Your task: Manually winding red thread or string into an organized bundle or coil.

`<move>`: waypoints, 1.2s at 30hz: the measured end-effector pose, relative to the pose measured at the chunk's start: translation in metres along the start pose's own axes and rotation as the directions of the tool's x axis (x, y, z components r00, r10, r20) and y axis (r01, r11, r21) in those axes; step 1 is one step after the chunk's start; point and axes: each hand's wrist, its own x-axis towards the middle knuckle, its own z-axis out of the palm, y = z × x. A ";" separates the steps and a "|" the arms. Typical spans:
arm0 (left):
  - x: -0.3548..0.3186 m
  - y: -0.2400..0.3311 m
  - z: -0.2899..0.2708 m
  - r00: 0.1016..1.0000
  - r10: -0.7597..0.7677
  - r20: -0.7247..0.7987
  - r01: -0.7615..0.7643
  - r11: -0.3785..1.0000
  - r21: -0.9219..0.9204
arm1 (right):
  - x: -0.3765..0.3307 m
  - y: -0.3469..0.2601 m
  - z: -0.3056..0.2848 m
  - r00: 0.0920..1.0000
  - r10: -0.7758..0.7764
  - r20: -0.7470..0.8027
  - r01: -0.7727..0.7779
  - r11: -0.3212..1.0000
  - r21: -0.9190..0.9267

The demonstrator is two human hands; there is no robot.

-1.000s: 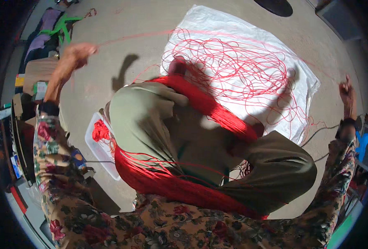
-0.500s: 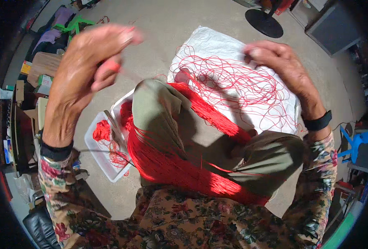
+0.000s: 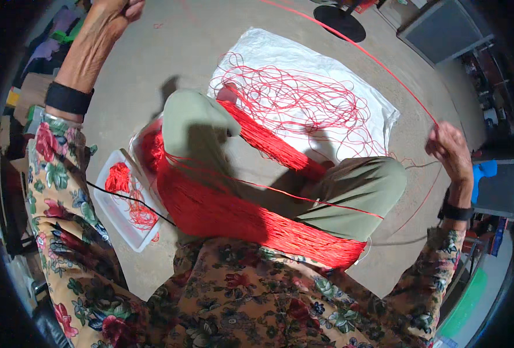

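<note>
Red cord point(image 3: 378, 60): clamped between fingers of right hand point(image 3: 451, 149). Left hand point(image 3: 113, 13) cropped by upper edge; finger closure indeterminable. White tray point(image 3: 116, 211) contains red bundle point(image 3: 117, 177), loose loops point(image 3: 142, 215).

Fibre, crinkle and smooth plastic

Looks fibrous and softly lustrous in the red skein point(image 3: 210, 203); thin, crinkled and plastic-like in the white sheet point(image 3: 262, 49); smooth, translucent plastic in the tray point(image 3: 117, 214). Reads as matt cloth in the olive trousers point(image 3: 196, 113) and black wristbands point(image 3: 69, 98), smooth printed cloth in the floral top point(image 3: 228, 290).
</note>
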 end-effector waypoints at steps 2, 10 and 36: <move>0.053 -0.032 -0.037 0.999 -0.017 0.048 0.016 1.000 0.015 | -0.037 0.040 -0.058 0.990 0.097 -0.102 -0.108 0.988 -0.110; 0.125 -0.079 0.041 0.961 -0.095 0.259 0.117 0.991 -0.072 | -0.111 0.186 -0.157 0.820 0.372 -0.434 -0.264 0.920 0.290; 0.058 -0.106 -0.023 0.935 -0.168 0.313 -0.188 0.515 0.837 | 0.158 0.258 -0.247 0.614 0.339 -0.713 0.152 0.836 0.528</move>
